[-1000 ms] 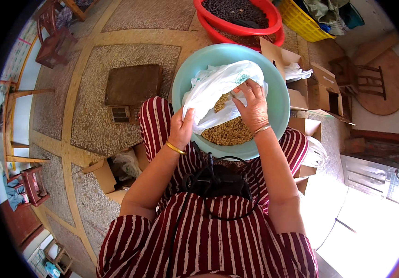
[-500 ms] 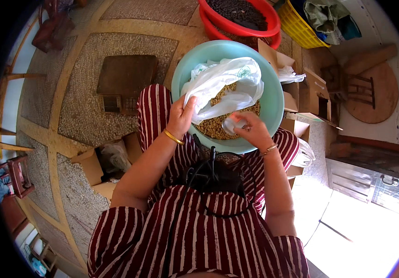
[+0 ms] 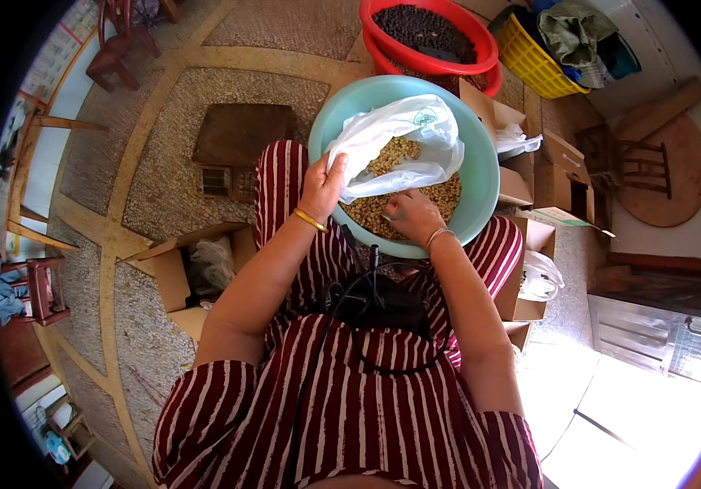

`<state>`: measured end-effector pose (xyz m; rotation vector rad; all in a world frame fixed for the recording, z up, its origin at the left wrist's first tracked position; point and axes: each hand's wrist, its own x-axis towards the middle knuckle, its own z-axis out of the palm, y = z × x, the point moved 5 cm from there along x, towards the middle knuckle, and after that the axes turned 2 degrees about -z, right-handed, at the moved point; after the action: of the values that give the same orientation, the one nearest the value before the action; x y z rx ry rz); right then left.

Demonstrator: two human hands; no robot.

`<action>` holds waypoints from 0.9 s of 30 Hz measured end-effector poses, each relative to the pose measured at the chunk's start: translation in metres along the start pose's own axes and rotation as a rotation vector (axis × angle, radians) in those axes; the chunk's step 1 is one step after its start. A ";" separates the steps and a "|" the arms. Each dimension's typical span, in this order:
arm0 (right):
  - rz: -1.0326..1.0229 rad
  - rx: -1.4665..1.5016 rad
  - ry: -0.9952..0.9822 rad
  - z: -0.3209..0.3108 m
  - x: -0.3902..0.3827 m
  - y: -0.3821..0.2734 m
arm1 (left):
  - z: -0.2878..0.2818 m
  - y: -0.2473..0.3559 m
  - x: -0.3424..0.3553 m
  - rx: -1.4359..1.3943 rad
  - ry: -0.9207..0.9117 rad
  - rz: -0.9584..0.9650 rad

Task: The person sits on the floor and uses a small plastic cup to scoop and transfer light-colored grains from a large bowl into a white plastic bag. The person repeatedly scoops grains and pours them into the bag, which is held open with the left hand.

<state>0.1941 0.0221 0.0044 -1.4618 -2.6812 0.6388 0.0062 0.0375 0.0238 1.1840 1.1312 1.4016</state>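
Observation:
A pale blue basin (image 3: 481, 147) holds loose yellowish-brown beans (image 3: 362, 213) and a white plastic bag (image 3: 375, 122) with more beans inside. My left hand (image 3: 322, 183) grips the bag's near left edge, holding its mouth partly open. Just below the bag, my right hand (image 3: 415, 213) is down in the loose beans, fingers curled round a small cup, which is mostly hidden by the fingers and beans.
Stacked red basins (image 3: 489, 53) of dark material and a yellow basket (image 3: 521, 61) lie beyond. Cardboard boxes (image 3: 171, 285) flank my legs. A dark low stool (image 3: 240, 130) is left of the basin; a round wooden board (image 3: 676, 196) leans at right.
My right hand left the bag's mouth, appeared lower with a small translucent cup, and has since moved into the beans. The bag's opening now shows more of its beans; my left hand still grips it.

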 end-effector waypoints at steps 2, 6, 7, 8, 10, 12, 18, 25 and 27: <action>0.043 0.121 0.014 -0.006 -0.001 -0.004 | -0.002 -0.001 0.000 0.029 0.018 -0.024; 0.131 0.497 0.054 -0.004 -0.008 0.018 | -0.001 -0.001 0.002 0.097 0.035 -0.089; 0.139 0.611 0.035 -0.005 -0.009 0.021 | -0.001 -0.001 0.002 0.111 0.037 -0.090; 0.170 0.718 -0.001 -0.005 -0.011 0.025 | -0.001 0.000 0.003 0.117 0.040 -0.062; 0.233 0.928 -0.078 -0.008 -0.016 0.029 | -0.001 0.001 0.003 0.141 0.054 -0.049; 0.341 1.083 -0.112 -0.015 -0.025 0.031 | -0.001 0.005 0.003 0.157 0.077 -0.023; 0.357 1.178 0.035 -0.045 -0.035 0.045 | 0.001 0.007 0.001 0.143 0.111 0.009; 0.141 0.488 0.590 -0.097 -0.004 0.029 | 0.003 0.006 0.002 0.156 0.084 0.022; 0.087 0.227 0.694 -0.110 0.004 0.010 | 0.003 0.007 0.002 0.181 0.081 0.010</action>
<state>0.2235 0.0677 0.1010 -1.4071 -1.9620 0.3326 0.0081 0.0388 0.0316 1.2701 1.3331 1.3878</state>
